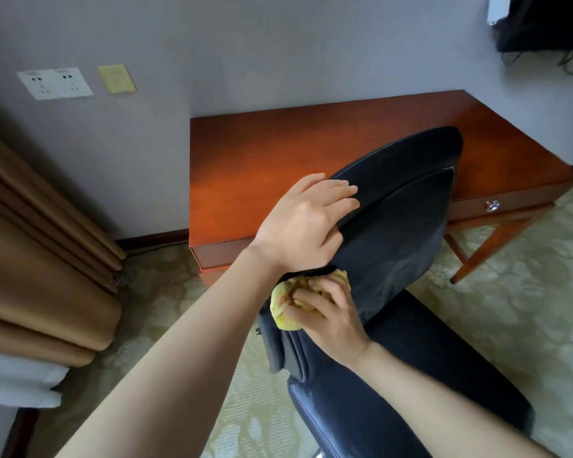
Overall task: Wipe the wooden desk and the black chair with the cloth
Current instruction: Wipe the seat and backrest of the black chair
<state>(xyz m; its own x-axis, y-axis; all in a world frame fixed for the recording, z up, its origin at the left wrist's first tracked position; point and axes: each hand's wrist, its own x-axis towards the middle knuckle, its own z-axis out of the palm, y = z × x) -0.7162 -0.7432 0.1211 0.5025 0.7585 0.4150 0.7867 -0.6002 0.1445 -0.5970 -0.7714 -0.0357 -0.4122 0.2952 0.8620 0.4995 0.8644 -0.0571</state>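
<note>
— Where is the cloth (280,312)?

— In the right hand (331,317). It is yellow with a faint orange tinge, bunched into a crumpled wad. The fingers are curled over it and press it against the lower left part of the backrest of the chair (404,226), just above where the back meets the seat.

— And the other hand?

— The left hand (306,223) lies on the left edge of the backrest, higher up. Its fingers are nearly straight and slightly spread across the upholstery, and it holds nothing.

— How does the chair look?

— Black and padded, with a seam running down the back. The backrest is tilted towards the desk (262,153), and its top overlaps the desk surface in this view. The seat reaches towards the camera, and its near edge has a dull sheen.

— The desk?

— Reddish-brown wood, smooth and glossy, set against the grey wall. There is a drawer with a small metal knob (492,205) at the right and slanted legs below it. It stands on a pale patterned carpet (510,309).

— Anything else?

— A brown curtain (30,242) at the left, and white sockets (54,83) on the wall above it.
</note>
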